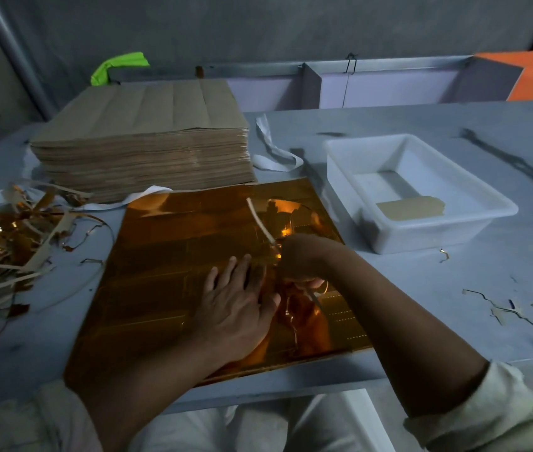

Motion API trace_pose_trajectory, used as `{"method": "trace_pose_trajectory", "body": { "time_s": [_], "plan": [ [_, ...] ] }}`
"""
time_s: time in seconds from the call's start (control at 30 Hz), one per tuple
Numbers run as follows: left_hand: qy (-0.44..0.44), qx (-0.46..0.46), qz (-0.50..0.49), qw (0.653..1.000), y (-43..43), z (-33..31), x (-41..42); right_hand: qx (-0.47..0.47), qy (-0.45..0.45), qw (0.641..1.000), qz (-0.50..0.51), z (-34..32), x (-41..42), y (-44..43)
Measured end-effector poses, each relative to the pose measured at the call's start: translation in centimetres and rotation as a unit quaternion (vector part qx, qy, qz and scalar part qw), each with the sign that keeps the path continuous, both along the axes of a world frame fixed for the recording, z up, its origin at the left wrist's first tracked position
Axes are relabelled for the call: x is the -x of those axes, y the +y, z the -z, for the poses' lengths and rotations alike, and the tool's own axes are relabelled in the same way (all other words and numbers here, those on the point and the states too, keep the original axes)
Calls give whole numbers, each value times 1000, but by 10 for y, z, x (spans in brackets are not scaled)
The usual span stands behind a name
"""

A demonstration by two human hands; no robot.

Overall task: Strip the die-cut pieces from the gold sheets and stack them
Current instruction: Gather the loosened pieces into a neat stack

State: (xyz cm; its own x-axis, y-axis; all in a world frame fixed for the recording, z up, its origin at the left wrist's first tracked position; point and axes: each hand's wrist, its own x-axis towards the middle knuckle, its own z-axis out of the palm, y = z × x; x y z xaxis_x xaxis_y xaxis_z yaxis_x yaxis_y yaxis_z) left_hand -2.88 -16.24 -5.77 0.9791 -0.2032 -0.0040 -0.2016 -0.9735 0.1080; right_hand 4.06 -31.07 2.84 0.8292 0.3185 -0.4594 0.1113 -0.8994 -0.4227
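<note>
Stripping under way — gold sheet [160,272] just left of white tray [421,236], pinned by left hand [235,305], fingers straight; right hand [297,259] curled round a waste strip [260,220]. Next, likely: steady pull (sheet held down).

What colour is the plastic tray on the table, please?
The tray is white, clearest in the head view.

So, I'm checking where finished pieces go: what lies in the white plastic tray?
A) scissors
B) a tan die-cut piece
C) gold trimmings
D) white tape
B: a flat tan die-cut piece lies on the floor of the white plastic tray; the gold trimmings are heaped left of the gold sheet.
</note>
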Motion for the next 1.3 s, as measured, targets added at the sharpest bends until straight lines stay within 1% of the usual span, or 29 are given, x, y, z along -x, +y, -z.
{"method": "trace_pose_trajectory", "body": {
  "time_s": [0.13,0.3,0.47,0.53,0.63,0.73,0.87,1.0,1.1,1.2,1.3],
  "plan": [
    [14,-25,2,1000,-1,-3,0,-35,-49,998,30,-14,-7,-7],
    [18,-64,9,998,-3,-4,-3,-92,-64,989,92,-26,-13,-12],
    [10,-42,8,999,-1,-3,1,-109,-134,977,126,-36,-14,-17],
    [12,-41,6,999,-1,-4,1,-115,-144,974,129,-37,-14,-18],
    [12,-39,6,999,-2,-5,1,-94,-156,975,128,-36,-13,-16],
    [15,-42,4,999,-3,-5,1,-92,-162,974,130,-33,-13,-16],
    [26,-37,-5,999,-3,-5,1,-109,-199,961,156,-41,-15,-24],
    [24,-39,-3,999,-3,-3,1,-124,-181,958,185,-49,-22,-35],
    [26,-39,-4,999,-3,-3,1,-163,-162,953,197,-50,-25,-39],
    [31,-43,-8,999,-3,-1,-1,-187,-156,952,184,-49,-26,-38],
    [56,-42,-9,998,-1,-5,-2,-232,-147,944,182,-52,-24,-40]
  ]
}}
